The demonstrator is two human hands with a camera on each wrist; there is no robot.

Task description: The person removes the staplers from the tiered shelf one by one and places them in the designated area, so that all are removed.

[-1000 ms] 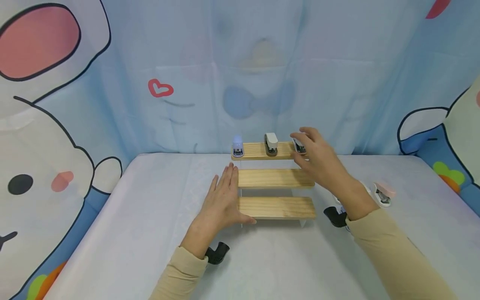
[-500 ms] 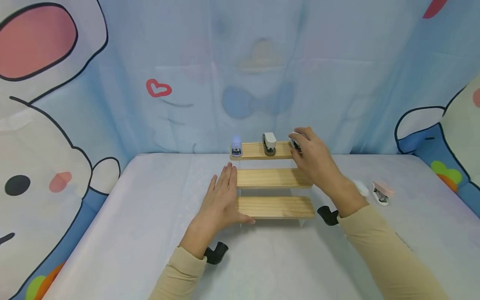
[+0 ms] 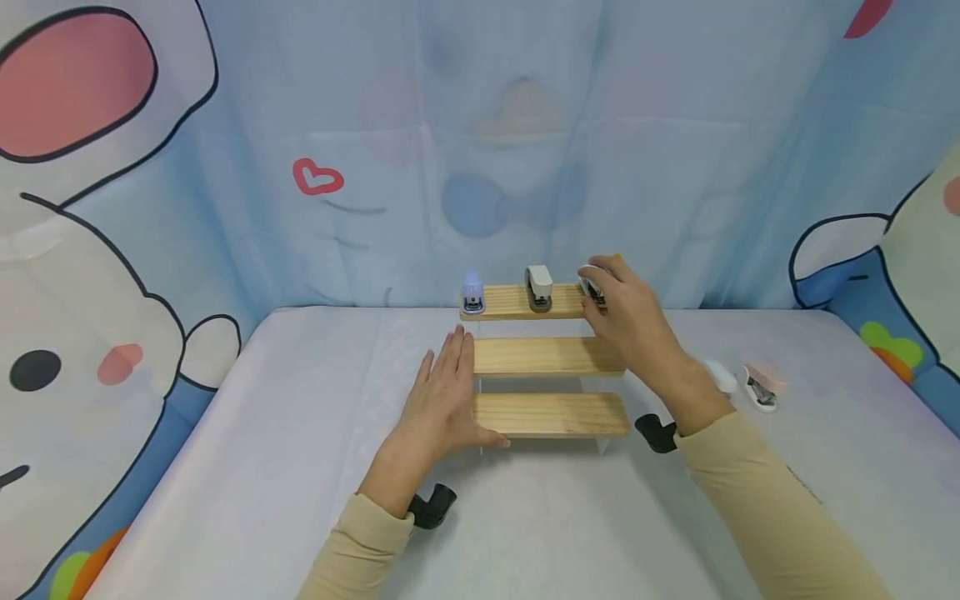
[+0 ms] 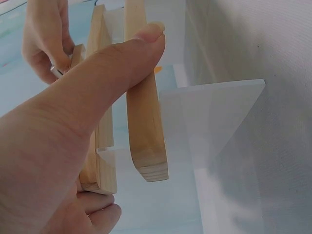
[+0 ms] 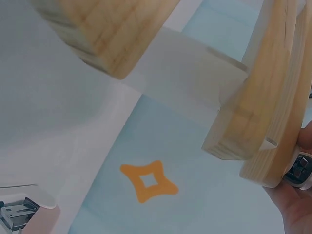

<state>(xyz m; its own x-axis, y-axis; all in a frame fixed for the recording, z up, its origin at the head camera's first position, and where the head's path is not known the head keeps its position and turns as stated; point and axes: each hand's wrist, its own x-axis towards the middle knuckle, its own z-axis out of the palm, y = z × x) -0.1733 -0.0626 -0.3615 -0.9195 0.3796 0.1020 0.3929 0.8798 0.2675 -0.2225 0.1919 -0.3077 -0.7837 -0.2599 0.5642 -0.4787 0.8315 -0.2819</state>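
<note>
A three-step wooden display rack with translucent side supports stands on the table. My left hand rests along its left end with fingers straight, and in the left wrist view the thumb presses the front of the lowest plank. At the right end of the top plank, my right hand pinches a white-and-black stapler, partly hidden by the fingers; the right wrist view shows the stapler against the plank. Beside it on that plank stand a white-and-grey stapler and a purple stapler.
Right of the rack, a pink-and-white stapler lies on the white-covered table. A white object is half hidden behind my right wrist. Close behind the top plank hangs a blue printed curtain.
My right hand has shifted slightly left and closed its fingers around the stapler at the top plank's right end. The left hand holds its place on the rack.
</note>
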